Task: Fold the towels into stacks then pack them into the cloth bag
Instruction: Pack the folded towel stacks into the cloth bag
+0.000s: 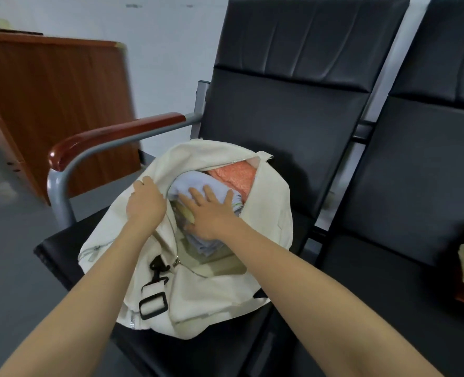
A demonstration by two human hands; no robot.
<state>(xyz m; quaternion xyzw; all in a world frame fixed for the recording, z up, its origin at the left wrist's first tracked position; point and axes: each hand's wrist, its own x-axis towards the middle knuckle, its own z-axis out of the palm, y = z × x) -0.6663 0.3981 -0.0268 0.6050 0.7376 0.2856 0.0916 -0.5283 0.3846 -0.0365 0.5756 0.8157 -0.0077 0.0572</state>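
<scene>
Clutching rim of cream cloth bag (214, 297) wide with left grip (145, 204), pressing pale-blue folded towel (195, 182) inside with released right grip (212, 214).

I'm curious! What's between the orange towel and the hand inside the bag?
A pale blue towel, pressed by the right hand, seen in the head view.

Bare forearms (103, 268); bare left hand (145, 204) (right hand (212, 217) likewise).
</scene>
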